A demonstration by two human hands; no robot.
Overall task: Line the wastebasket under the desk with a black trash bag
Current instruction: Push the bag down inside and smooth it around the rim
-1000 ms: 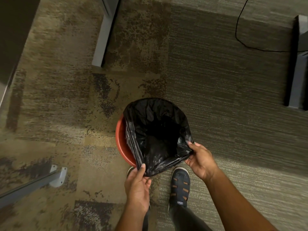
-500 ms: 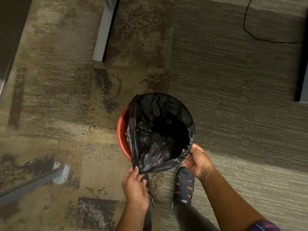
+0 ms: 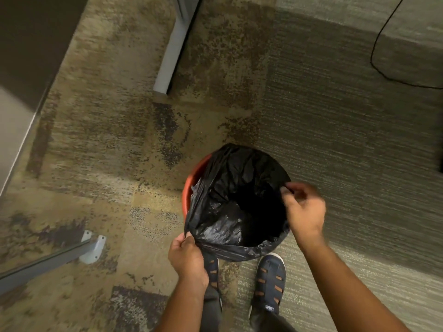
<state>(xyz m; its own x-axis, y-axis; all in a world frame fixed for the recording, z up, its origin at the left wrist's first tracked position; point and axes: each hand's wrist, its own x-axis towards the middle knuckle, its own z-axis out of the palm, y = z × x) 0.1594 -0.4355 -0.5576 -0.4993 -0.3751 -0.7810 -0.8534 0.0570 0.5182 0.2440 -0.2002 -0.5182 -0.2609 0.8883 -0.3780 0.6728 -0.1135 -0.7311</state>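
A round red wastebasket (image 3: 189, 185) stands on the carpet just in front of my feet. A black trash bag (image 3: 230, 188) sits in it with its mouth spread wide; only the basket's left rim shows. The bag's edge is folded over the near and right rim. My left hand (image 3: 188, 258) pinches the bag's edge at the near-left corner. My right hand (image 3: 303, 207), blurred by motion, pinches the bag's edge at the right side of the rim.
A grey desk leg (image 3: 171, 51) runs back from the floor above the basket. Another grey leg with a bracket foot (image 3: 92, 248) lies at lower left. A black cable (image 3: 383, 68) loops across the carpet at upper right. My shoes (image 3: 269, 281) stand just behind the basket.
My right hand has moved from the near-right edge of the bag up along the right rim. The bag's mouth has spread wider over the basket. My left hand has kept its grip.
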